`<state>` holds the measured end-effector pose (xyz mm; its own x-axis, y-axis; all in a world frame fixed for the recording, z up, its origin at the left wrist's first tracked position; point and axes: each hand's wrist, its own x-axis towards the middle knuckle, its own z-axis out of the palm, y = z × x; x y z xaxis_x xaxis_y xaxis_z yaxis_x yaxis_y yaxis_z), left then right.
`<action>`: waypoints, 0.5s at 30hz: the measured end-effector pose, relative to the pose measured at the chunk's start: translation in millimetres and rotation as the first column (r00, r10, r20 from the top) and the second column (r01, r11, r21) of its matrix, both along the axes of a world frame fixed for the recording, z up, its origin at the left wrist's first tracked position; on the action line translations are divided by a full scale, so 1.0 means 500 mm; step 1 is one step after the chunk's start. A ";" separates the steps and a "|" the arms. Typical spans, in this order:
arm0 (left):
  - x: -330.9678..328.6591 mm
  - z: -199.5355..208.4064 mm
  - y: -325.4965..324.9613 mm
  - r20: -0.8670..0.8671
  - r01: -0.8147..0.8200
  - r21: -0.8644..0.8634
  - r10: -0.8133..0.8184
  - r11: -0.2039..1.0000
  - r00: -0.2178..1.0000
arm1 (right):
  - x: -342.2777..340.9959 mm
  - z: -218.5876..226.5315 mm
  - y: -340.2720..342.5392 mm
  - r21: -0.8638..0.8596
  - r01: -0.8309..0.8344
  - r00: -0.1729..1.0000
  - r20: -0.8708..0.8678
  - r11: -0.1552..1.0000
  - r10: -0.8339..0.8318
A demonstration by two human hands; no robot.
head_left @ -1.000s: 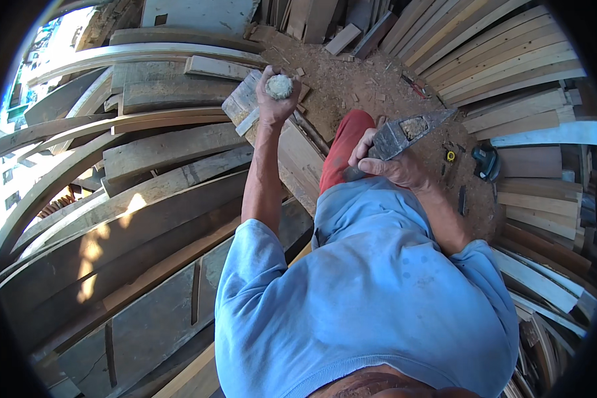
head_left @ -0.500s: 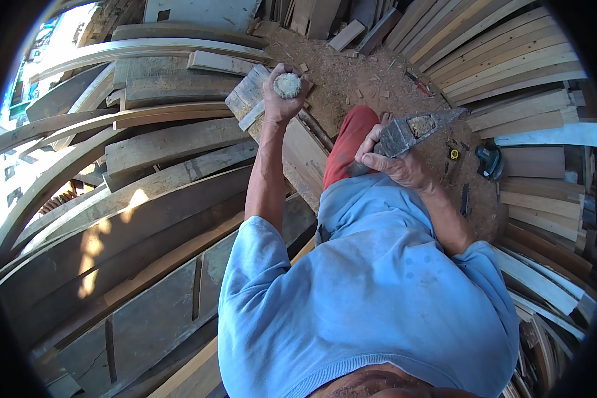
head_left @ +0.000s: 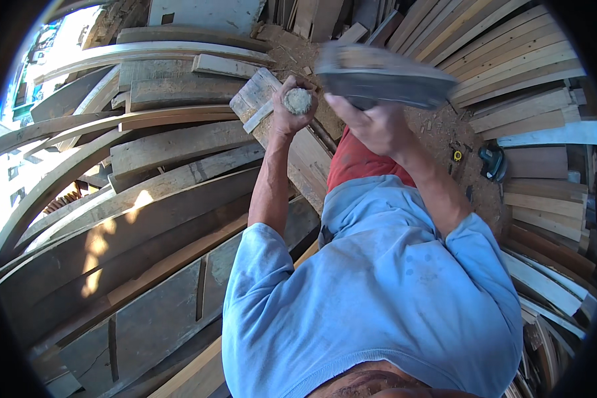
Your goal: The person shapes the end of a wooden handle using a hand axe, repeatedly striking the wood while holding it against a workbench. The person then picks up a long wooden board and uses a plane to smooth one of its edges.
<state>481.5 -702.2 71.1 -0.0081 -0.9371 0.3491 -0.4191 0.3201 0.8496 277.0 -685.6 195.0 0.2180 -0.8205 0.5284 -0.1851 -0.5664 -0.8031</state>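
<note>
Over the pale wooden board (head_left: 306, 158), L hand (head_left: 286, 122) has hold of a round-ended tool (head_left: 298, 101), fingers wrapped right round it w/ no gap showing. Only its top end faces up; the rest is hidden by the hand, so can't tell length, or whether it touches the board. Further R, over the red trouser leg (head_left: 365, 162) as seen from above, R hand (head_left: 382, 131) has a dark-headed tool (head_left: 386, 83), fingers curled in tight nr the head, handle mostly out of sight.

Handling, best guess: dark-headed tool prob. heavy, stiff, wt mostly at the head, not fragile. Take hold on the handle, close under the head for control, firm grip bc the wt could twist it. Round-ended tool prob. lighter but rigid; rough-looking end, so not v. slippery. Hold approx. where L hand has it, just below the top, fingers clear of the end face.

Looks: round end is whitish, roughly circular, grainy or fibrous. Dark-headed tool is long, slate-dark along the near side w/ a brownish, wood-like patch on top; too blurred for edge detail. Well apart on the R: yellow tape measure (head_left: 457, 156) & teal power tool (head_left: 493, 164) on the floor.
</note>
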 end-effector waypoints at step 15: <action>0.024 -0.043 0.021 0.191 0.100 -0.148 -0.071 0.984 0.979 | 0.019 -0.027 -0.035 0.313 0.014 0.721 -0.661 0.950 0.207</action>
